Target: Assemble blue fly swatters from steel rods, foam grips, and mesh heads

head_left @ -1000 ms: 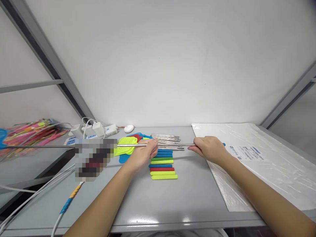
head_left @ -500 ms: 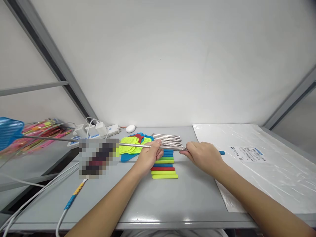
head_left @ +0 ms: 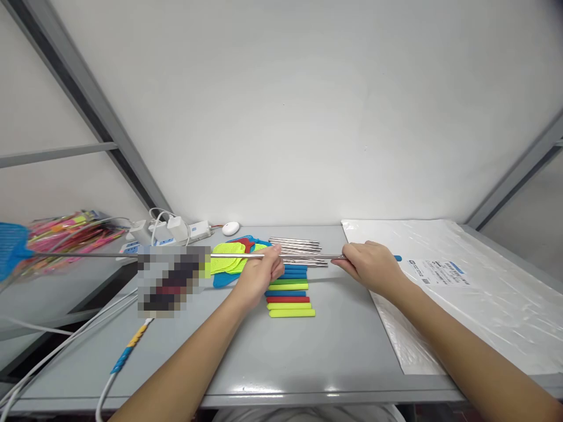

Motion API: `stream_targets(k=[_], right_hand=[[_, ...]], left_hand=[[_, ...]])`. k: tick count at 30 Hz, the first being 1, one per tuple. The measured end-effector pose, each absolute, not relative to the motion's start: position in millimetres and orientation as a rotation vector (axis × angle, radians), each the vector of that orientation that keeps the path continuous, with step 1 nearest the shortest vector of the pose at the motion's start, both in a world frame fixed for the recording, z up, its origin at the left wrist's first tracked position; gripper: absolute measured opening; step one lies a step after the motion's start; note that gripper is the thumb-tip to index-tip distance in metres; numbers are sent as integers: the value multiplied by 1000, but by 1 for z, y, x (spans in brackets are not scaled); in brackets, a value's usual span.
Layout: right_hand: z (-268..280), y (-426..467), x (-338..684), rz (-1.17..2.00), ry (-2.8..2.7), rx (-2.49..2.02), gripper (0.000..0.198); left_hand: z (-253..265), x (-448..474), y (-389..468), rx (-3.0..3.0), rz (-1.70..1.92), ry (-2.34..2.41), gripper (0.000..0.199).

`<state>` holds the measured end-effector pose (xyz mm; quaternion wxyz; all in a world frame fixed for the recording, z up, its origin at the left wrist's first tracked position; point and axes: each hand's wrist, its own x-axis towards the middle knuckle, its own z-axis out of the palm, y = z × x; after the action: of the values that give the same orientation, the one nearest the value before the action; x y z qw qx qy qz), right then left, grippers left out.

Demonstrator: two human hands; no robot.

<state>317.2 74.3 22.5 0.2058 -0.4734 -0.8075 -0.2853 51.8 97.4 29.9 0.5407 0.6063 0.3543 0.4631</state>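
Note:
A long fly swatter [head_left: 240, 255] with a thin metal rod lies level across both my hands, above the table. Its blue mesh head [head_left: 12, 251] reaches the left edge of the view, and the tip of its blue handle [head_left: 398, 258] pokes out on the right. Around the middle of the rod, the fingers of my left hand [head_left: 259, 275] are closed. My right hand [head_left: 369, 264] wraps the handle end and hides most of it. Beneath the rod lie several metal rods [head_left: 297, 241] and a column of coloured handles [head_left: 290, 306]. Yellow-green, red and blue swatter heads [head_left: 227, 252] are piled beside them.
White packaging film [head_left: 475, 334] with a label covers the table's right side. At the back left are a power strip [head_left: 200, 230] with plugs and a white oval object [head_left: 230, 228]. Colourful bagged items [head_left: 74, 240] and cables [head_left: 83, 346] lie left. A blurred patch hides something.
The swatter has tilted to nearly level, its head dropping and shifting left while the handle end rose. My hands have drawn slightly farther apart along it.

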Motion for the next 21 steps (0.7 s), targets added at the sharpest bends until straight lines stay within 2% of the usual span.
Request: stream_targets(k=[3,8,13,21], right_hand=[[26,76,320,-762,-2253,-1304,43],[28,71,298,-791,-2290,-1142,38],[22,67,281,-831,-2287,-1100,41],[23,70,311,-881,-2255,-1180,44]], left_hand=[[30,49,98,1402,1147,872,53],[21,64,89,1503,996,814,49],[19,75,82,1441,1006,811,50],[30,59,88,1347,1083,815,51]])
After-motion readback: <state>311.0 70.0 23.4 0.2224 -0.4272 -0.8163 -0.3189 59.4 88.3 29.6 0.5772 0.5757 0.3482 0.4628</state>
